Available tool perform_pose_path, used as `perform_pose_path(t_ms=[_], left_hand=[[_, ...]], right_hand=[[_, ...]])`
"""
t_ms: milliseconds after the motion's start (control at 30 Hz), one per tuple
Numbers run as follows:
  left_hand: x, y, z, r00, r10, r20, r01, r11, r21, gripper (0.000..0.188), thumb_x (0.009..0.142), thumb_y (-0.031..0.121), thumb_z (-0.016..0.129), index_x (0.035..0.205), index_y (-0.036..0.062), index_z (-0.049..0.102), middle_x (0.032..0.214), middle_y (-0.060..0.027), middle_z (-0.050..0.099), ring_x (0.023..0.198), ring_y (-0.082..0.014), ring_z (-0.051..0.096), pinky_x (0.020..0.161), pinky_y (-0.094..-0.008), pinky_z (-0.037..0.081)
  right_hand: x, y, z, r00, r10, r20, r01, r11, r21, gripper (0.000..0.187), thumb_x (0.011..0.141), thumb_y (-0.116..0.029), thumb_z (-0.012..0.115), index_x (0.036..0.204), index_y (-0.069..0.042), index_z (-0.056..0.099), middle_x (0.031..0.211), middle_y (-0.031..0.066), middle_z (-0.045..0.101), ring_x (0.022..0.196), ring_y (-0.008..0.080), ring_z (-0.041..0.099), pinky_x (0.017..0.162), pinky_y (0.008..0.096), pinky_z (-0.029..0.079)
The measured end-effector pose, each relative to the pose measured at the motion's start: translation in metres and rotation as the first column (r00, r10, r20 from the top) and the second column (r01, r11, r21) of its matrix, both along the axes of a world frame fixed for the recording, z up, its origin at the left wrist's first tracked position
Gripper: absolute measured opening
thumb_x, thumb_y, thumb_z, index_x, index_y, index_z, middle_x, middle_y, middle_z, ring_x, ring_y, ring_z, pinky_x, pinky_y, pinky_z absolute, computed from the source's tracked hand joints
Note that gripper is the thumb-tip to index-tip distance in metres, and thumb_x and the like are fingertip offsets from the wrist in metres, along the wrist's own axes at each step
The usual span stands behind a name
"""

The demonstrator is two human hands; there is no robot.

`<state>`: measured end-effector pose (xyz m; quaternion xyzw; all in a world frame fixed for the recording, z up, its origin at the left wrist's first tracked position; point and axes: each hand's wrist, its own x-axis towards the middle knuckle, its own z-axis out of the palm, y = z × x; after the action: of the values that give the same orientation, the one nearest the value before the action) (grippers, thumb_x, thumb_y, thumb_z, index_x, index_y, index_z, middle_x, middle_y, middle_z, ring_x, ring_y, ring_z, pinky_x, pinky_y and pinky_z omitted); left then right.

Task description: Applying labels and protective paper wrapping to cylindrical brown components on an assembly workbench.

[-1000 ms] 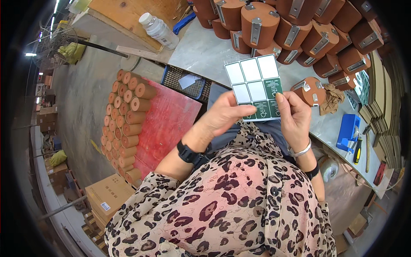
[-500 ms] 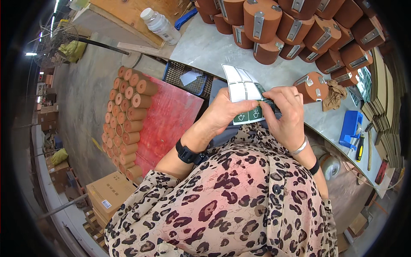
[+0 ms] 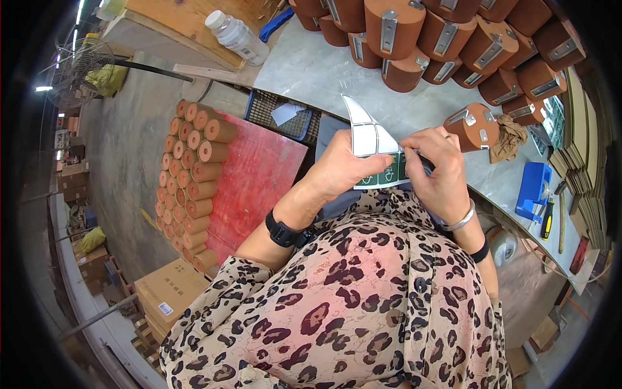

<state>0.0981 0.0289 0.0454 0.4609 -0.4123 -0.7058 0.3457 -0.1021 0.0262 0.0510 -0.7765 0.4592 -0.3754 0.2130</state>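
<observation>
A sheet of stickers (image 3: 374, 139), white above with a row of dark green labels below, is held up in front of my chest. My left hand (image 3: 350, 166) pinches it from the left, thumb across the green labels. At its right edge my right hand (image 3: 435, 167) has thumb and forefinger closed on the end of the green row; whether a label has come away there is hidden by the fingers. Just beyond the right hand, a brown cylinder with metal clips (image 3: 472, 127) stands on the grey table (image 3: 311, 71) beside a crumpled brown cloth (image 3: 508, 139).
Many brown cylinders with metal strips (image 3: 447, 39) are stacked at the table's back. On the right lie a blue tape dispenser (image 3: 532, 191), a screwdriver (image 3: 547, 220) and cardboard sheets (image 3: 589, 175). Plain cylinders (image 3: 197, 172) line a red board (image 3: 259, 175) at left, near a cardboard box (image 3: 170, 295).
The sheet has bent more, its upper part curling into a narrow point. My right hand has moved slightly right and turned, still pinching the sheet's right edge. My left hand stays nearly still.
</observation>
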Motion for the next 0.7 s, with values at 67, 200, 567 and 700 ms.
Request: perform_pose_path(t_ms=[67,200,567,700], left_hand=[[0.001,-0.001,-0.001,1.000,0.009,-0.004,-0.009,1.000,0.010,0.022,0.086,0.003,0.072,0.106,0.0006,0.066,0.098,-0.0018,0.070,0.089,-0.0088,0.064,0.080,-0.0265,0.053],[0.008,-0.001,-0.006,1.000,0.004,-0.001,-0.004,0.998,-0.056,0.031,0.086,0.003,0.072,0.116,0.0008,0.064,0.108,-0.0021,0.068,0.097,-0.0098,0.063,0.086,-0.0272,0.052],[0.106,-0.079,-0.038,0.869,0.494,-0.008,-0.494,0.869,-0.020,0.034,0.090,-0.001,0.067,0.124,-0.0025,0.062,0.119,-0.0106,0.069,0.103,-0.0205,0.068,0.090,-0.0356,0.055],[0.135,-0.161,-0.069,0.852,0.521,0.048,-0.512,0.849,-0.134,0.035,0.089,0.000,0.068,0.123,-0.0022,0.062,0.113,-0.0102,0.071,0.097,-0.0209,0.069,0.085,-0.0360,0.056]], right_hand=[[0.000,-0.003,0.001,0.999,0.029,0.032,-0.031,0.998,0.049,0.010,0.077,-0.001,0.071,0.086,-0.004,0.070,0.085,0.0060,0.067,0.079,0.0244,0.059,0.078,0.0355,0.038],[0.003,-0.011,-0.006,0.996,0.050,0.070,-0.050,0.999,0.007,0.009,0.078,0.000,0.071,0.086,-0.003,0.069,0.085,0.0072,0.067,0.080,0.0264,0.059,0.078,0.0361,0.039],[-0.027,0.003,0.003,0.864,-0.288,0.412,0.274,0.957,0.095,0.002,0.091,0.003,0.062,0.092,0.004,0.064,0.091,0.0068,0.063,0.078,0.0131,0.053,0.071,0.0234,0.042],[-0.020,0.008,0.006,0.927,-0.230,0.297,0.237,0.971,0.012,0.000,0.089,0.004,0.064,0.089,0.004,0.064,0.088,0.0089,0.063,0.080,0.0175,0.056,0.074,0.0281,0.044]])
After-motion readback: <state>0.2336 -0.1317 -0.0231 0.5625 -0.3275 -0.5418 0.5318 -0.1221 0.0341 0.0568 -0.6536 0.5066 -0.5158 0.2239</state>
